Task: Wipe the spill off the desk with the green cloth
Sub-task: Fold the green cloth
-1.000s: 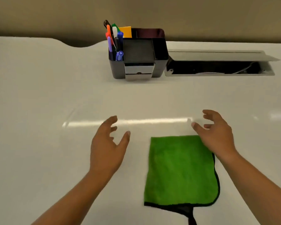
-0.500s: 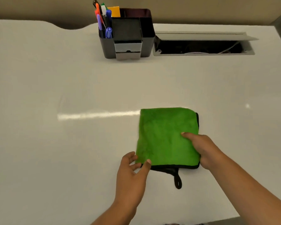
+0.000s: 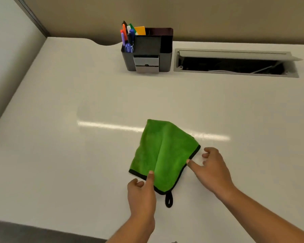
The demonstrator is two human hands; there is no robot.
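Observation:
The green cloth (image 3: pixel 165 151), black-edged and folded, lies turned like a diamond on the white desk (image 3: pixel 68 163), with a raised crease down its middle. Its black hanging loop (image 3: pixel 168 200) points toward me. My left hand (image 3: pixel 142 193) holds the cloth's near edge, one finger lying on top of it. My right hand (image 3: pixel 212 169) is beside the right edge with fingers spread, and one fingertip touches the black trim. I cannot make out any spill; only a bright streak of reflected light (image 3: pixel 112 126) crosses the desk behind the cloth.
A black desk organiser (image 3: pixel 147 53) holding coloured pens stands at the back. To its right is an open cable hatch (image 3: pixel 235 63) with wires inside. A partition wall (image 3: pixel 7 50) borders the desk's left side. The front edge of the desk runs just below my forearms.
The cloth has turned from square-on to a diamond angle and gained a middle crease. My right hand has slid off its top to the right edge. My left hand stays at the near edge.

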